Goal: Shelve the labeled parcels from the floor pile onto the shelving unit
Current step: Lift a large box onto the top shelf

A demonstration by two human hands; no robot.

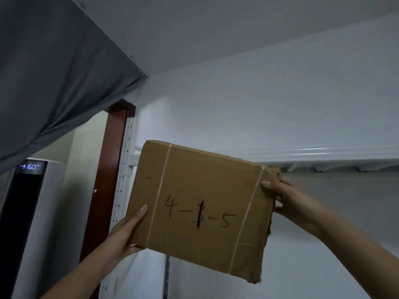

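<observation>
Pale walls and a white ceiling fill the background, and in front of them a flat brown cardboard parcel is held up in the air by both hands, touching nothing else that can be seen. Its broad face is turned to the camera and tilted, the top edge sloping down to the right. "4-1-5" is handwritten on that face in dark marker, the middle digit heavily overwritten, and two pale tape lines cross it from top to bottom. Its right edge is crumpled and frayed. The left hand grips the parcel's lower left corner, thumb lying flat on the front and the other fingers hidden behind. The right hand clasps the upper right edge, thumb tip on the front near the corner and fingers wrapped round the back. So the parcel spans the gap between the two hands. Behind the parcel's upper right corner runs a white metal shelf of the shelving unit; whether the two touch cannot be told. Just left of the parcel stands the unit's perforated white upright, then a reddish-brown wooden door frame. Farther left is a white appliance with a lit display, and above it hangs a grey cloth.
</observation>
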